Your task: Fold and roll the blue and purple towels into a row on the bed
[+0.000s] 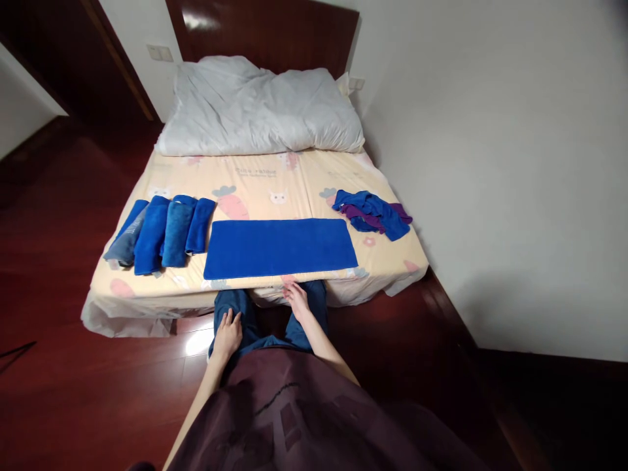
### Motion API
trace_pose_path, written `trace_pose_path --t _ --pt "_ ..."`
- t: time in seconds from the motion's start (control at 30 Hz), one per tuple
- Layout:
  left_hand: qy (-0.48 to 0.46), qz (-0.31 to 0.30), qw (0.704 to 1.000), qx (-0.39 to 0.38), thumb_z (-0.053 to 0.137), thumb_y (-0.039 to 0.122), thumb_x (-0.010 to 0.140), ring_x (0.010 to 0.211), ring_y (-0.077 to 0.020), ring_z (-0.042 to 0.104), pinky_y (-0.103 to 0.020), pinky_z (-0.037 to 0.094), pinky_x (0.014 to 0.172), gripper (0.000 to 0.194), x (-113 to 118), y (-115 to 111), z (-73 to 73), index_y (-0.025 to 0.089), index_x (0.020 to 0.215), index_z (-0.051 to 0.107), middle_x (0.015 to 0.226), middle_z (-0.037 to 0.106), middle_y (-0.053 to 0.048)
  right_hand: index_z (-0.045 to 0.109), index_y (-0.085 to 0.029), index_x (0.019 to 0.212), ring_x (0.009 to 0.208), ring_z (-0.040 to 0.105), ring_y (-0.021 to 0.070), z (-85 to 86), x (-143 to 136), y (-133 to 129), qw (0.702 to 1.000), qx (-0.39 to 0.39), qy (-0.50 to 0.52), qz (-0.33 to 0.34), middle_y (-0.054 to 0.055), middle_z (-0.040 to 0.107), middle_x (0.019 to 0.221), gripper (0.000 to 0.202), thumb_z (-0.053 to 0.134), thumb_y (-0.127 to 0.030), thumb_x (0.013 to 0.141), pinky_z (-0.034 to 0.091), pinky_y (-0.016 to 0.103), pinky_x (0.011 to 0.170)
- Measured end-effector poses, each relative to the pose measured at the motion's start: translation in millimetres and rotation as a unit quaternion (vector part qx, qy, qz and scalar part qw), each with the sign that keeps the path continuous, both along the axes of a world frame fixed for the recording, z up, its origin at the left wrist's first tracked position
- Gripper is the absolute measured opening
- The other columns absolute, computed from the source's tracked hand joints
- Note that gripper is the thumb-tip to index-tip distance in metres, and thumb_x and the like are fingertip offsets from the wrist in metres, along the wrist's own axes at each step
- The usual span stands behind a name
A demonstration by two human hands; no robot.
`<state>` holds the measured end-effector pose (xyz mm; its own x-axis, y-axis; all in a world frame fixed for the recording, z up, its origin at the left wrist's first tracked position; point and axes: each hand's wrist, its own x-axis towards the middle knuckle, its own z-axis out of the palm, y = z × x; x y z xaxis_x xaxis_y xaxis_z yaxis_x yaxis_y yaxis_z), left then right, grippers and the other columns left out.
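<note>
A blue towel (282,247) lies spread flat near the front edge of the bed, its long side running left to right. My left hand (228,334) rests on my left thigh, fingers stretched out and holding nothing. Just below the towel's front edge, my right hand (296,299) hovers by my right knee with loosely parted fingers, also holding nothing. To the left of the flat towel sit several rolled blue towels (152,235), side by side. On the right is a crumpled heap of blue and purple cloths (375,212).
The bed (304,183) has a yellow sheet printed with carrots and rabbits. A folded pale quilt (265,111) lies at its far end against the dark wooden headboard (275,33). A white wall (490,163) stands on the right; reddish wooden floor (59,275) is on the left.
</note>
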<state>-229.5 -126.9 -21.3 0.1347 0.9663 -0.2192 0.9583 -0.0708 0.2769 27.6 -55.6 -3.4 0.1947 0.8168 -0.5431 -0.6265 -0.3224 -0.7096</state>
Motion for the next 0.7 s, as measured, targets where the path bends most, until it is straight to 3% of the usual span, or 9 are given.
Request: trace_pose_path --t 0.1,0.2,0.4,0.7 --pt "0.023 0.004 1.000 -0.007 0.038 0.021 0.095 0.147 -0.0326 0.042 -0.049 0.037 0.119 0.052 -0.8 0.5 5.2 0.012 0.141 0.059 0.152 0.052 -0.019 0.068 -0.018 0.092 0.081 0.073 0.0155 6.7 -11.3 21.7 0.993 -0.034 0.103 -0.041 0.008 0.079 0.099 0.011 0.075 -0.020 0.083 0.058 0.026 0.074" --pt "0.039 0.007 0.999 -0.021 0.037 0.021 0.097 0.147 -0.0327 0.043 -0.045 0.037 0.119 0.052 -0.9 1.3 6.8 0.011 0.143 0.058 0.156 0.047 -0.020 0.065 -0.019 0.090 0.084 0.073 0.0135 7.1 -15.8 37.7 0.988 -0.051 0.134 -0.062 0.007 0.078 0.099 0.003 0.068 -0.018 0.091 0.059 0.025 0.080" --pt "0.051 0.003 0.998 -0.020 0.036 0.021 0.099 0.148 -0.0324 0.041 -0.044 0.038 0.118 0.051 -0.9 1.3 0.4 0.011 0.144 0.057 0.157 0.045 -0.021 0.063 -0.019 0.091 0.084 0.071 0.0104 -0.9 -21.7 50.9 0.984 -0.052 0.138 -0.101 0.005 0.076 0.100 0.006 0.065 -0.022 0.096 0.058 0.022 0.080" --pt "0.041 0.009 0.999 -0.021 0.037 0.020 0.098 0.147 -0.0325 0.043 -0.047 0.040 0.118 0.051 -0.4 3.2 4.9 0.012 0.142 0.059 0.156 0.047 -0.020 0.058 -0.022 0.091 0.072 0.069 0.0089 -3.9 -30.0 66.5 0.986 -0.058 0.093 -0.129 0.001 0.075 0.091 0.014 0.070 -0.028 0.093 0.056 0.017 0.063"
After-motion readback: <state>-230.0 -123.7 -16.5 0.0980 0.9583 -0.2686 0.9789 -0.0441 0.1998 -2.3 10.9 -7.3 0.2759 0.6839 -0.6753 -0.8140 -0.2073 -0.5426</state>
